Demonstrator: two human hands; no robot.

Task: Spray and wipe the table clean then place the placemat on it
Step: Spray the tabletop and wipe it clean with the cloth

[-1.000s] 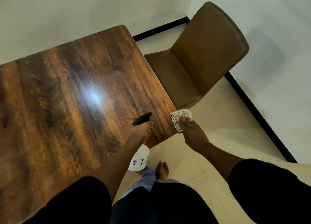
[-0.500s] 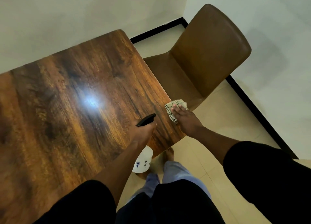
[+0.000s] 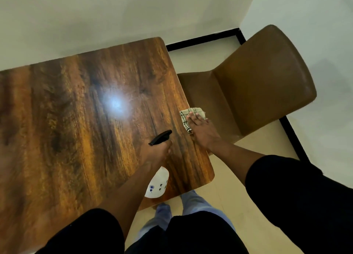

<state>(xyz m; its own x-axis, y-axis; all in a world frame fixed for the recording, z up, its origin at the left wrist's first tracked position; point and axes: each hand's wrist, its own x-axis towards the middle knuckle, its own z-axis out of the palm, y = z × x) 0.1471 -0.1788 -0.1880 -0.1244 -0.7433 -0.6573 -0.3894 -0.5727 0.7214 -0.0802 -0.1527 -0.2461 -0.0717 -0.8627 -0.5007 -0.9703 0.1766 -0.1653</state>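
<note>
A brown padded chair (image 3: 267,81) stands just beside the right edge of the wooden table (image 3: 76,120), its seat tucked close against that edge and its back rising to the right. Behind both, a pale wall meets the tiled floor (image 3: 238,206) along a black skirting strip (image 3: 202,39). A bright spot of reflected light sits on the table top, left of the hands. At the near edge, the person's legs in light trousers (image 3: 200,202) stand at the table's near right corner, and black sleeves cover both upper arms.

The left hand (image 3: 155,154) grips a spray bottle (image 3: 157,183) over the near right part of the table. Its fingers are curled round the neck; the black nozzle head (image 3: 160,137) sticks out above the hand. The bottle's long axis runs from near to far, the white patterned body toward the person and the nozzle end away. The black head itself lies slanted, its ends toward the far right and the near left; which end is the spout cannot be told.

The right hand (image 3: 200,128) presses a checked cloth (image 3: 188,116) flat on the table's right edge, fingers straight and slightly spread, pointing away toward the far side. The cloth overhangs the edge toward the chair seat.
</note>
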